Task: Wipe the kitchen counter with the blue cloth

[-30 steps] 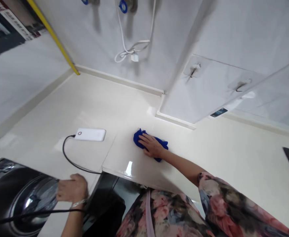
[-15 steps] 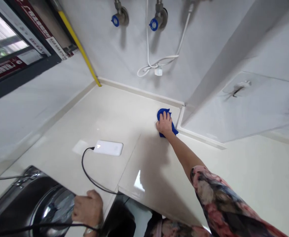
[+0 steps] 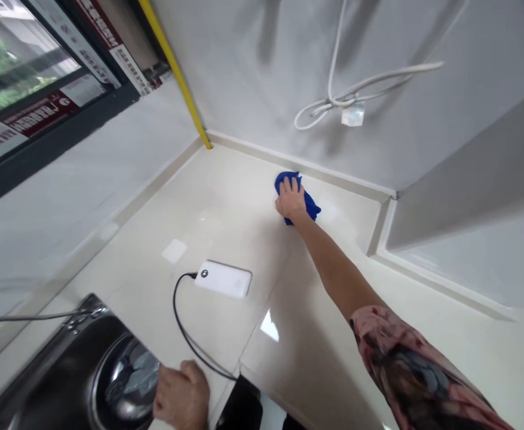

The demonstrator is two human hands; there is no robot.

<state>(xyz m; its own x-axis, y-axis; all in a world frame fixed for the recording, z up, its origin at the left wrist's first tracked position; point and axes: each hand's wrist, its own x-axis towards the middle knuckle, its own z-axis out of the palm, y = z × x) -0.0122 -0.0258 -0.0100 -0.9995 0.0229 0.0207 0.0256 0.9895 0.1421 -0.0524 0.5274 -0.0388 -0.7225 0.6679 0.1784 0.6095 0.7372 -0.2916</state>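
A crumpled blue cloth (image 3: 312,207) lies against the pale glossy countertop (image 3: 235,191), a short way from the back wall. My right hand (image 3: 291,198) presses down on it, fingers spread over the fabric. Low in the view, my left hand (image 3: 181,394) is closed at the counter edge beside the sink, its fingers curled over that edge. Between the two hands a white power bank (image 3: 224,279) lies flat, with a black cable (image 3: 181,325) plugged into its left end.
The dark metal sink (image 3: 60,376) at lower left holds a round metal bowl (image 3: 127,382). A yellow pipe (image 3: 178,74) runs down to the back corner. A white cord bundle (image 3: 355,92) hangs on the wall. At right, a wall column (image 3: 459,179) juts out.
My right hand has slid the blue cloth leftward along the counter, away from the column corner. My left hand stays by the sink. The camera view has shifted.
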